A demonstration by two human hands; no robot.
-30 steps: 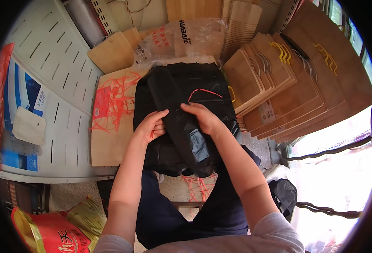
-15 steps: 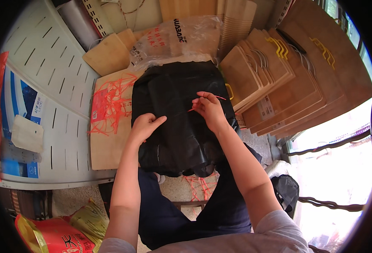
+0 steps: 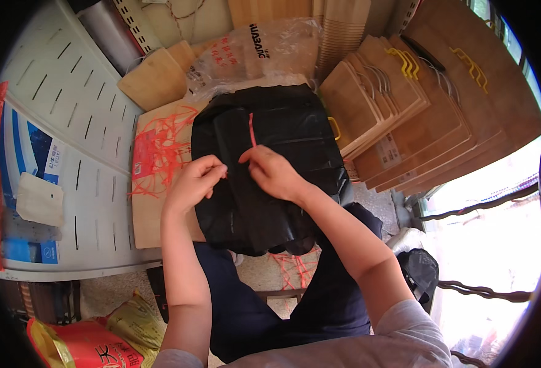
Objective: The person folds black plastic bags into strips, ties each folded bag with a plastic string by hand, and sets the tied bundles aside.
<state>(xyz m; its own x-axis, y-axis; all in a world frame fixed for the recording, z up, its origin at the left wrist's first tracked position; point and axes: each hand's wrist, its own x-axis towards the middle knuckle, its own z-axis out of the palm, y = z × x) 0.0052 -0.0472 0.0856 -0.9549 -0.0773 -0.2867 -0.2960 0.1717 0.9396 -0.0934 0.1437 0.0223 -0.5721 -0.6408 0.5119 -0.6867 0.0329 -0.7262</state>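
Observation:
A stack of black plastic sheeting [image 3: 295, 122], perhaps bags, lies over my lap and the wooden board, with a folded band running down its left part. My right hand [image 3: 273, 175] pinches a thin red plastic strip [image 3: 252, 127], whose free end points up and away over the band. To its left, my left hand [image 3: 197, 184] is closed, thumb against fingers, above the sheeting's left edge. A small reddish bit shows at its fingertips, too little to name.
Loose red strips [image 3: 160, 147] lie tangled on the wooden board [image 3: 160, 227] at left. Cutting boards [image 3: 356, 104] with handles stand at right, beside a slotted metal panel [image 3: 92, 129] across at left. A clear plastic bag [image 3: 252, 58] lies behind.
My right hand has moved left and inward with the red strip, which now points away from me. My left hand has drawn its fingers together into a pinch.

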